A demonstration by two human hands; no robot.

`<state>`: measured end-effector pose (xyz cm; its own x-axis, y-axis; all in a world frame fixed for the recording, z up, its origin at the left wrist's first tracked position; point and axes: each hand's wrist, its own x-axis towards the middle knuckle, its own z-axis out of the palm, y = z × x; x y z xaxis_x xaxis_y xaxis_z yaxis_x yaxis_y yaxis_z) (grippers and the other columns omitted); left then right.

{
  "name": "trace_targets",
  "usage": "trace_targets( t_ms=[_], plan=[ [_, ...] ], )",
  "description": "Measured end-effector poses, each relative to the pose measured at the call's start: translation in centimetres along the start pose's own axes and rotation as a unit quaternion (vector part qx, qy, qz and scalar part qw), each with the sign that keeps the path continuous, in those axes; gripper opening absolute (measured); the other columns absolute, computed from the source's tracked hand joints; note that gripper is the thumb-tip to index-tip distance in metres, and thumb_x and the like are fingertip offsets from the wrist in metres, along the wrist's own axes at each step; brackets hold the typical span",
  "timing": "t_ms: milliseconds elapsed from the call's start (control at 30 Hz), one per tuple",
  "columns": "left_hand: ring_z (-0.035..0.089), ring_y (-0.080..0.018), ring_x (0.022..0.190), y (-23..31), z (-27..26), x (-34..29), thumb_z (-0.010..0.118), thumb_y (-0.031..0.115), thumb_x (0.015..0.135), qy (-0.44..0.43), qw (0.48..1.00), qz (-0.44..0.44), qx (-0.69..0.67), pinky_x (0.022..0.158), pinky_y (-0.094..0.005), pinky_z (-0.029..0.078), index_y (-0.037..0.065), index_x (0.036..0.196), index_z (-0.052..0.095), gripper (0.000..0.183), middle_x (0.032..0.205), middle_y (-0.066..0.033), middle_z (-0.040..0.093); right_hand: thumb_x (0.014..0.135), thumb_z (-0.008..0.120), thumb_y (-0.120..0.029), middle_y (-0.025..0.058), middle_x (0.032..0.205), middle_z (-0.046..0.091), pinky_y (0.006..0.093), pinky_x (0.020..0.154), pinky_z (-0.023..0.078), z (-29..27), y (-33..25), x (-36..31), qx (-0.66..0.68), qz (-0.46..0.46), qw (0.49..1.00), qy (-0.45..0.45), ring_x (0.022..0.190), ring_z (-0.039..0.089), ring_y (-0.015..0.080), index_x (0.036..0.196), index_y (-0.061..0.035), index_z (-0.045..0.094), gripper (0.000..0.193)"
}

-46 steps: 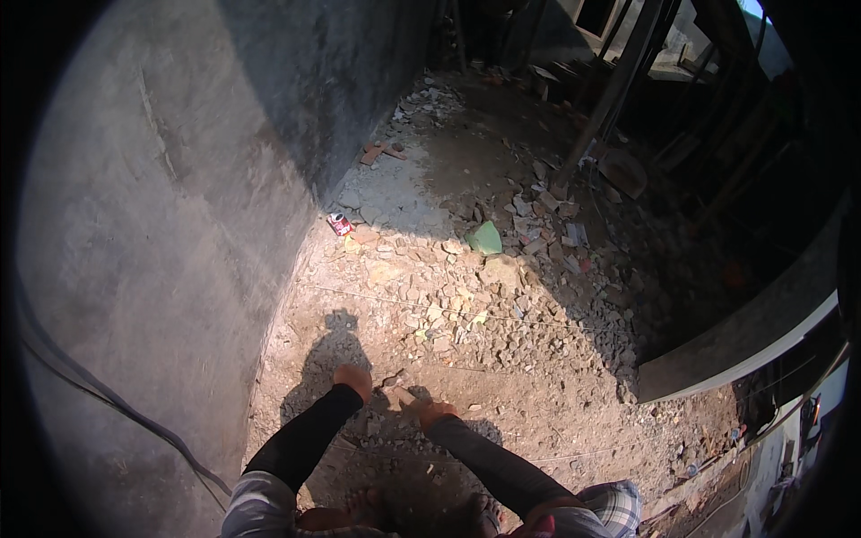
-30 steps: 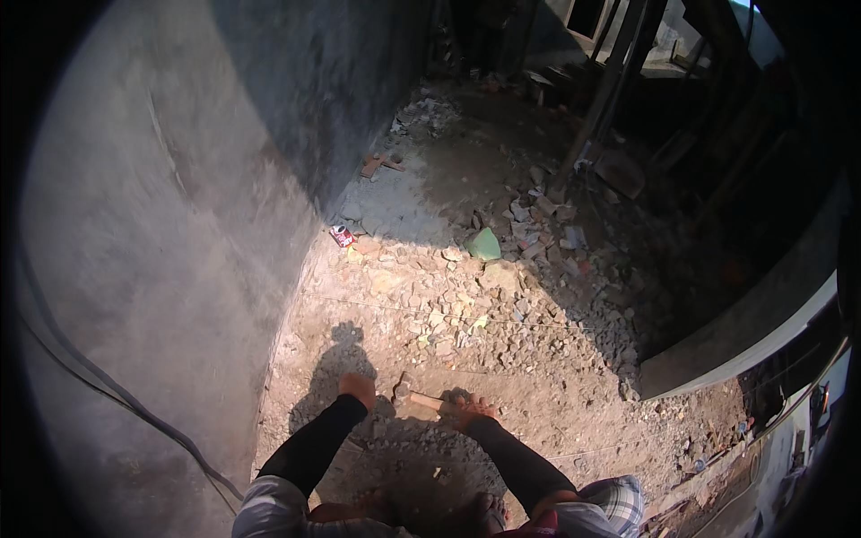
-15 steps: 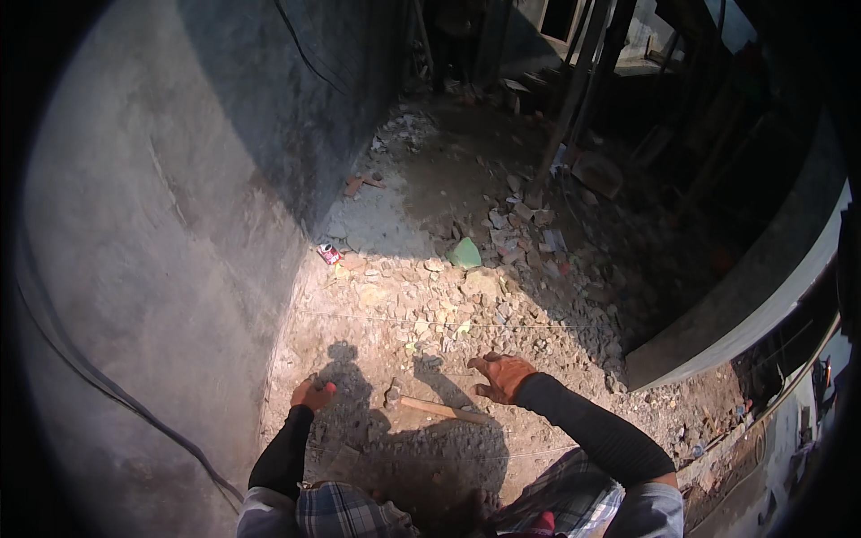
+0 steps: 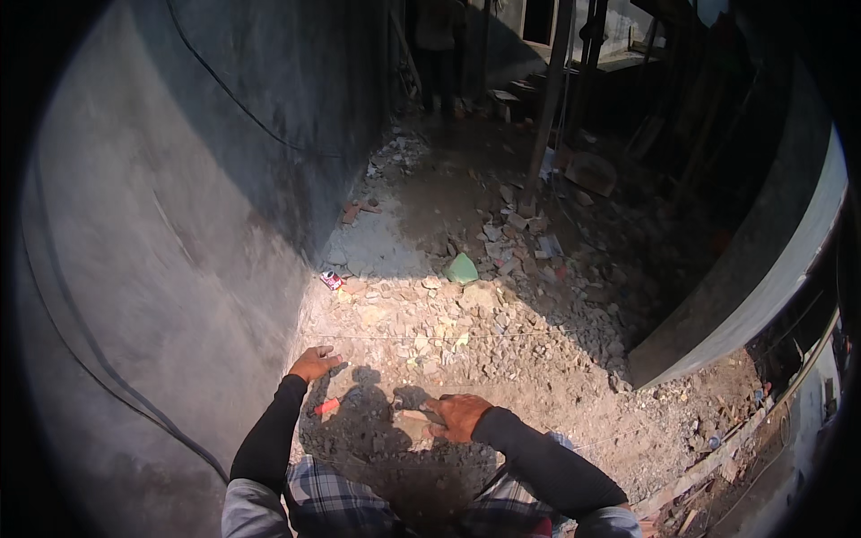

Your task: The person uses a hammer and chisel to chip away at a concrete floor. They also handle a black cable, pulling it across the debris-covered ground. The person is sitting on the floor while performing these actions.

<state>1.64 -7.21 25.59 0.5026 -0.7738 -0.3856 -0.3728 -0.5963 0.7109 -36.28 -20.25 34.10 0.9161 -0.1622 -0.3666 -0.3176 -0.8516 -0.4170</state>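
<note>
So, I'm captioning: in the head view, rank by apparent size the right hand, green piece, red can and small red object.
1. Right hand
2. Green piece
3. Red can and small red object: too alike to rank

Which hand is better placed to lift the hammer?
Probably the right. The right hand is at the hammer's wooden handle, though whether it grips is unclear. The left hand is farther off, near the small red object.
</note>
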Motion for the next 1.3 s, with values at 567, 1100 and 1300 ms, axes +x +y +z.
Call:
trace_targets(
  t_ms=[567,1100,1300],
  plan=[
    [0.059,-0.0305,0.119,13.2,-1.7,-4.5,0.068,0.045,0.091,0.049,0.978,0.044,-0.198,0.094,-0.0427,0.051,0.002,0.154,0.029,0.085,0.145,-0.0177,0.049,0.095,0.053,-0.057,0.0224,0.115,0.066,0.049,0.096,0.048,0.4,0.4,2.1,0.013,-0.013,0.999,0.03,0.112,0.06,0.0404,0.142,-0.0089,0.046,0.068],
    [0.048,-0.0392,0.133,7.5,-13.1,-5.5,0.072,0.042,0.087,0.283,0.955,0.052,-0.076,0.104,-0.0458,0.045,-0.001,0.147,0.04,0.08,0.145,-0.0273,0.047,0.092,0.059,-0.055,0.0224,0.112,0.068,0.0456,0.095,0.049,-2.3,-0.6,-0.8,0.051,-0.017,0.998,0.045,0.108,0.065,0.0391,0.14,-0.0062,0.05,0.069],
    [0.054,-0.0417,0.126,10.2,-21.5,-10.8,0.073,0.024,0.083,0.576,0.787,0.126,0.181,0.103,-0.0466,0.045,0.004,0.136,0.055,0.059,0.139,-0.0244,0.052,0.093,0.059,-0.054,0.0246,0.113,0.067,0.0481,0.098,0.047,-2.3,-0.9,-0.3,0.037,-0.01,0.999,0.021,0.112,0.062,0.0405,0.14,-0.0051,0.049,0.068]
  ],
)
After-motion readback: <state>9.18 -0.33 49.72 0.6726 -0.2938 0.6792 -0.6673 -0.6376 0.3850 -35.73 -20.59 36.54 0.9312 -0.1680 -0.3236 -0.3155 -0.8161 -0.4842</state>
